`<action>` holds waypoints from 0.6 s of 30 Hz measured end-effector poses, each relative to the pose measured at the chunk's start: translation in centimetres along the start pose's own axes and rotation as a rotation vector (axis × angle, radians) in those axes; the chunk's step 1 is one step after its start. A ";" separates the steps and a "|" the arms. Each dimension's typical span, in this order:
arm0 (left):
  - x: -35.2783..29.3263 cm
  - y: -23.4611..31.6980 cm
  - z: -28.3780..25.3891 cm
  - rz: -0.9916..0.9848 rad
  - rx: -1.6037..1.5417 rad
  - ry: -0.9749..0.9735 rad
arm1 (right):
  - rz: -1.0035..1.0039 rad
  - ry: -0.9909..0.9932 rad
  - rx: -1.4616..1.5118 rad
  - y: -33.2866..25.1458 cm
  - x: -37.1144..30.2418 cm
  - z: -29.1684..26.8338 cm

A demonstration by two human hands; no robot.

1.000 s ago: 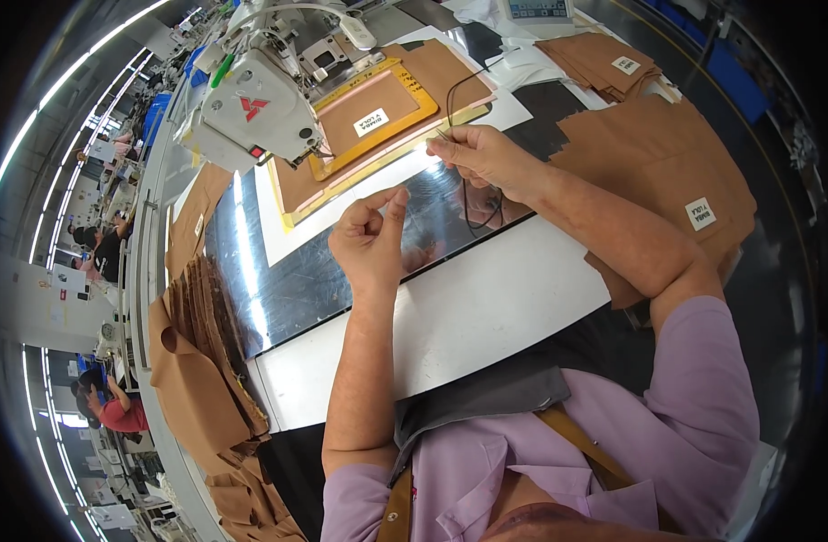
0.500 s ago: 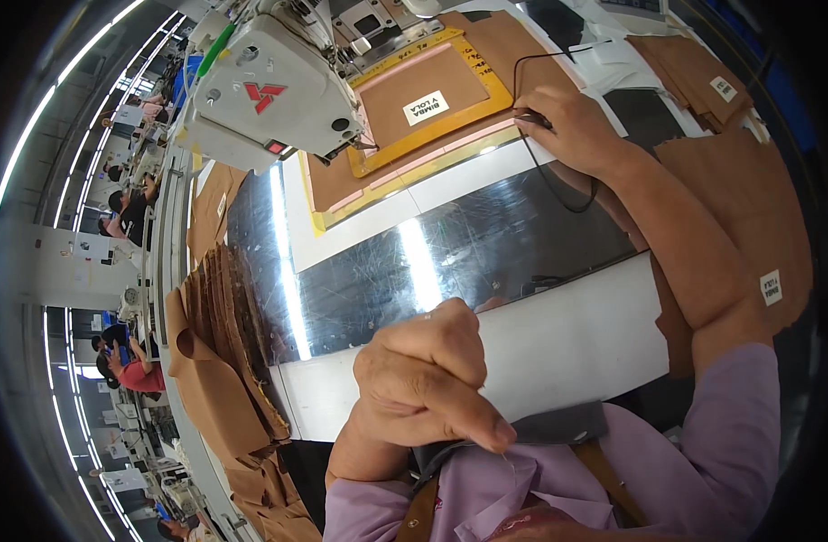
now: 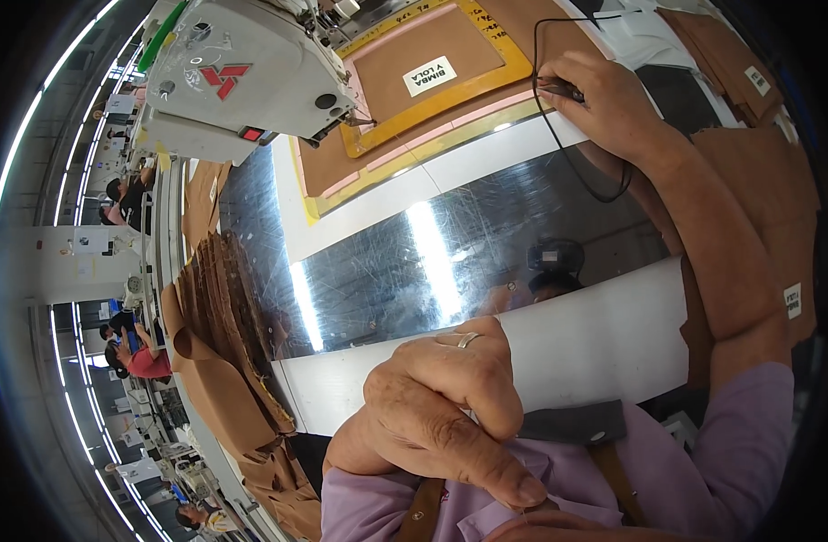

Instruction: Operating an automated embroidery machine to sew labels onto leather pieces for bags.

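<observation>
My left hand (image 3: pixel 441 411) is raised over the near edge of the white-topped table, its fingers curled and the thumb pointing down to the right. A ring shows on one finger; what the fingers pinch, if anything, is hidden. My right hand (image 3: pixel 599 104) rests at the right end of a yellow frame (image 3: pixel 432 104), gripping a small dark tool (image 3: pixel 563 88) whose kind I cannot make out. A black cord (image 3: pixel 558 149) loops beside it. Within the frame lies a brown panel (image 3: pixel 464 50) with a white label. The sewing machine head (image 3: pixel 242 77) stands at the frame's left.
A shiny metal plate (image 3: pixel 378 262) spans the table's middle. Stacked brown pieces (image 3: pixel 224 334) hang over the left edge. More brown panels (image 3: pixel 757 199) lie under and beyond my right forearm. Other people (image 3: pixel 143 361) sit at machines far left.
My left hand has come nearer and slightly right, still curled. The whole view has shifted, with the machine now farther left. My right hand keeps its hold near the frame.
</observation>
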State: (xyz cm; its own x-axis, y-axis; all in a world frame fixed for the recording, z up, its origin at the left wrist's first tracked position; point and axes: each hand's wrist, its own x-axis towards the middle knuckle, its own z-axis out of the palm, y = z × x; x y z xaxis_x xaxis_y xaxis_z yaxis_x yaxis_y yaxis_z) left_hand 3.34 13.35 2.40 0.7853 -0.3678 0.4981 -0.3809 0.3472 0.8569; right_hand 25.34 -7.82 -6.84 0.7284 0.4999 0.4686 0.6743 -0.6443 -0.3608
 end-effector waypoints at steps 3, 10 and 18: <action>0.1 0.1 0.6 -0.027 -0.021 0.034 | 0.046 0.055 -0.034 0.3 -0.3 -0.2; 0.3 0.0 -0.2 -0.042 0.091 0.118 | 0.082 0.074 -0.056 0.2 0.3 -0.5; 2.4 -4.8 -2.9 -0.280 0.532 0.522 | -0.098 0.244 -0.120 0.2 0.6 -1.2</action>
State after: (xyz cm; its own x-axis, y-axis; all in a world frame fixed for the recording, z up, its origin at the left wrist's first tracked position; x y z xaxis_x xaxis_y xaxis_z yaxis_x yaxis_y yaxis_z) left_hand 8.44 13.29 -0.89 0.9634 0.1169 0.2414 -0.2144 -0.2051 0.9550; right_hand 25.83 -8.34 -5.66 0.5997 0.4189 0.6818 0.7104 -0.6710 -0.2125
